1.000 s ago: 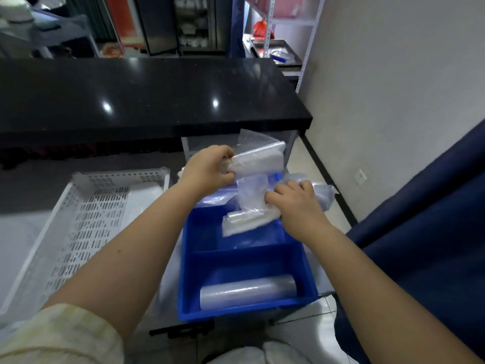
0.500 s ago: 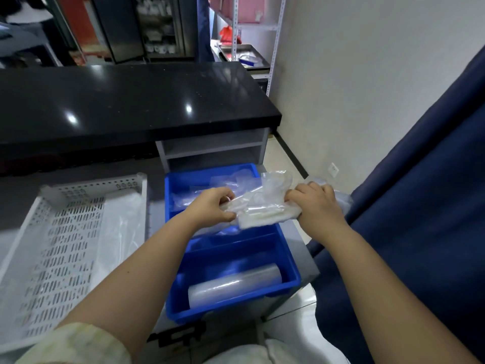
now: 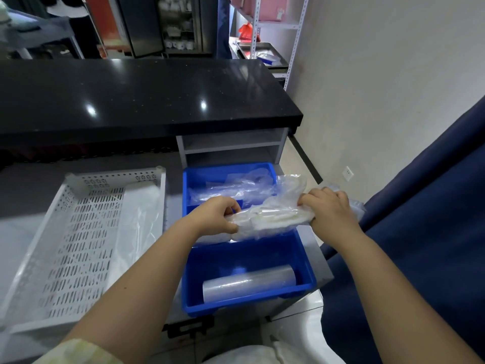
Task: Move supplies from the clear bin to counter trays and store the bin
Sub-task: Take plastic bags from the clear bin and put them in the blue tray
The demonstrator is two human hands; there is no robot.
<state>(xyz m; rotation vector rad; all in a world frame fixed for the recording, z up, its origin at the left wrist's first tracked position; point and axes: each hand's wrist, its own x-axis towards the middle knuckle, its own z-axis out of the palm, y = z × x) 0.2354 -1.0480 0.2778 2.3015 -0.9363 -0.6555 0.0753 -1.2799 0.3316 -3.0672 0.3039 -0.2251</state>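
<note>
A bundle of clear plastic bags (image 3: 270, 219) lies flat across the middle of the blue tray (image 3: 304, 261). My left hand (image 3: 217, 219) grips its left end and my right hand (image 3: 328, 211) grips its right end. The tray's far compartment holds more crumpled clear bags (image 3: 228, 190). In its near compartment a clear plastic roll (image 3: 249, 285) lies on its side. To the left stands a white perforated tray (image 3: 78, 245) with a clear bag (image 3: 139, 224) along its right side. The clear bin is not in view.
A black countertop (image 3: 147, 101) runs across the back, with a grey open shelf unit (image 3: 231, 148) under its right end. A dark blue curtain (image 3: 420, 232) hangs close on the right. A metal rack (image 3: 273, 30) stands far behind.
The bags were held upright and spread between my hands a second ago; both hands have since lowered them and pulled them into a flat horizontal bundle over the blue tray.
</note>
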